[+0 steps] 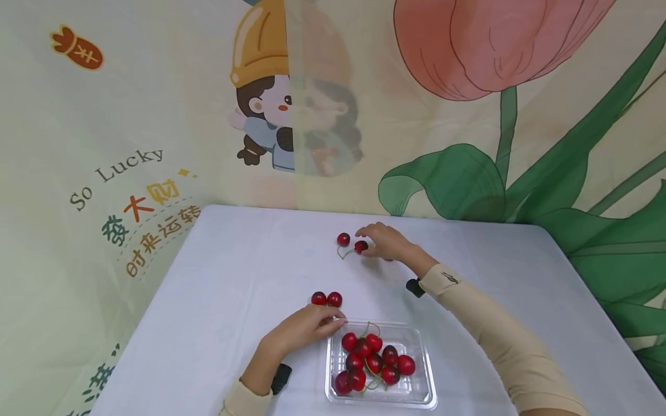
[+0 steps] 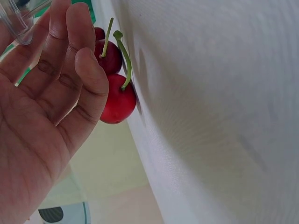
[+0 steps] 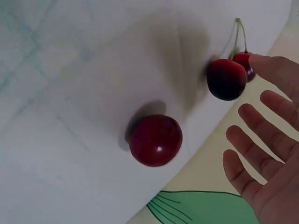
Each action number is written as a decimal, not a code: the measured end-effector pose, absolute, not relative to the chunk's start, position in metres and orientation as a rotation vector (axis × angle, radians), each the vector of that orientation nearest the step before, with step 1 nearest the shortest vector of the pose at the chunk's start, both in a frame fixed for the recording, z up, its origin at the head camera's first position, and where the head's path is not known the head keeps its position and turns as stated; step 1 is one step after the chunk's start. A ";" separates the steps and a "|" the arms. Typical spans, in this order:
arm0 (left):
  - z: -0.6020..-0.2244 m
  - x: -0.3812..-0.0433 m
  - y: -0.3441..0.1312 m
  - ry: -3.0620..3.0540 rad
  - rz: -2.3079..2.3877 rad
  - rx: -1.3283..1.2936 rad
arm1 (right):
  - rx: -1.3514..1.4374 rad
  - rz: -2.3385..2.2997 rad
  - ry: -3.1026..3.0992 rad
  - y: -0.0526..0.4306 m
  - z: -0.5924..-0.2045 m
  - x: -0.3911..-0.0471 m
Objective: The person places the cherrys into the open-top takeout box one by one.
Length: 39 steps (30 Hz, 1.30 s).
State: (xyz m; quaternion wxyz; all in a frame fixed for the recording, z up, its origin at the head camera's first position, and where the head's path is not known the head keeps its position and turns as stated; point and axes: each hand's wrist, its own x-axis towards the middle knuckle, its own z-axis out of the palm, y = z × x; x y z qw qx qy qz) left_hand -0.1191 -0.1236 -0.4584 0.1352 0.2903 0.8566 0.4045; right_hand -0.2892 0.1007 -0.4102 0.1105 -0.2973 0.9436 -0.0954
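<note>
In the head view, my left hand (image 1: 312,325) holds the upper left corner of a clear plastic container (image 1: 424,393) between thumb and fingers. Several dark red cherries (image 1: 390,374), some with green stems, lie inside. Two cherries (image 1: 326,299) lie just beyond that hand; the left wrist view shows stemmed cherries (image 2: 117,100) beside its fingers. My right hand (image 1: 386,241), fingers spread and loosely bent, reaches over a stem-joined cherry pair (image 3: 226,80) at the far side. Its thumb tip overlaps one cherry in the right wrist view; contact is unclear. A single cherry (image 3: 155,141) lies nearby, mostly hidden from the head view.
A white cloth covers the table (image 1: 229,289). Behind its far edge hangs a printed backdrop (image 1: 333,190) with a tulip, a cartoon figure and lettering. Black wrist devices (image 1: 415,288) sit under both wrists.
</note>
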 end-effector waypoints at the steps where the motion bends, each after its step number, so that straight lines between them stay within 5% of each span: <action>1: -0.459 -0.119 -0.123 2.480 1.174 0.840 | -0.872 -0.261 2.774 0.100 -0.412 -0.290; 17: -0.456 -0.119 -0.116 2.469 1.158 0.876 | -0.791 -0.196 2.770 0.108 -0.434 -0.298; 39: -0.456 -0.118 -0.123 2.495 1.151 0.825 | -0.843 -0.383 2.808 0.113 -0.407 -0.298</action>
